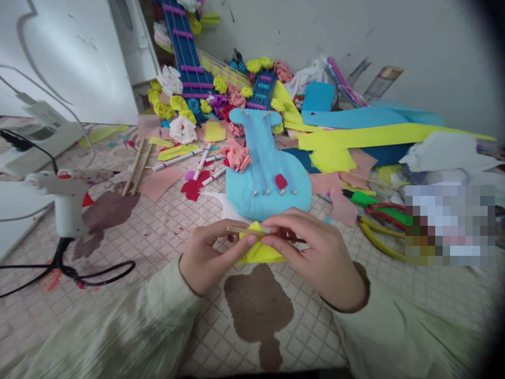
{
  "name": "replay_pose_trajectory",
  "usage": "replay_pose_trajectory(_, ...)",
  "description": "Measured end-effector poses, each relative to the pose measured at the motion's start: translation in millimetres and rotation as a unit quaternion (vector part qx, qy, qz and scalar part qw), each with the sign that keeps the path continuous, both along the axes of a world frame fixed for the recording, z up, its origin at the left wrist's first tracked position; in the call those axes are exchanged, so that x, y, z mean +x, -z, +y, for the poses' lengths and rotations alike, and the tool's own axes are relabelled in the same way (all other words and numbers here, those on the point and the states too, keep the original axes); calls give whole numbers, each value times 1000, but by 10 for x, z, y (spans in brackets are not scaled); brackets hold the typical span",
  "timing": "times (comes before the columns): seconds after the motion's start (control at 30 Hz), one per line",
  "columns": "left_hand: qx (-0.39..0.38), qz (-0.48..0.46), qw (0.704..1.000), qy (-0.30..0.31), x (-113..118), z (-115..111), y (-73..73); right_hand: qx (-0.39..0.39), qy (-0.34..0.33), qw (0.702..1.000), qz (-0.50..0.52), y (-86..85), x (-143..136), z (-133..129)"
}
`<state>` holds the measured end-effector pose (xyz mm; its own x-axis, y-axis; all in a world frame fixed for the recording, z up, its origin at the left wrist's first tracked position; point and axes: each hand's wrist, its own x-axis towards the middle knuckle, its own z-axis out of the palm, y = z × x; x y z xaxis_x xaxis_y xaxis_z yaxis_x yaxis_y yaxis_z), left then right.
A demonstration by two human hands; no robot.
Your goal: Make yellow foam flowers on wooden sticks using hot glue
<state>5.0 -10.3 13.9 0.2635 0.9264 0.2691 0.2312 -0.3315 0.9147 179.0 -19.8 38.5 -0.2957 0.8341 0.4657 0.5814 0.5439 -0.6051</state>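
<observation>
Between my two hands lies a thin wooden stick, held roughly level, with a piece of yellow paper folded up against it. My left hand pinches the stick and paper between thumb and fingers. From the other side, my right hand grips the same stick and paper, its fingertips close to the left thumb. The stick's darker end pokes out under the right fingers. Just beyond my hands a light blue guitar-shaped piece lies flat, with strings and a small red patch. Part of the paper is hidden by my fingers.
A white glue gun with a black cable stands at the left. Two wooden sticks and several white markers lie behind. Yellow-handled pliers are at the right. Yellow paper strips and crumpled paper flowers fill the back.
</observation>
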Motion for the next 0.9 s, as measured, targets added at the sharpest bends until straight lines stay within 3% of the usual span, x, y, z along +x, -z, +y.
replay_pose_trajectory(0.5, -14, 0, 1000, 7, 0, -8, -5, 21, -31, 999, 7, -32, 8, -9)
replay_pose_trajectory(0.9, -6, -6, 1000, 9, 3, -6, -11, 7, -18, 999, 36, -53, -12, -22)
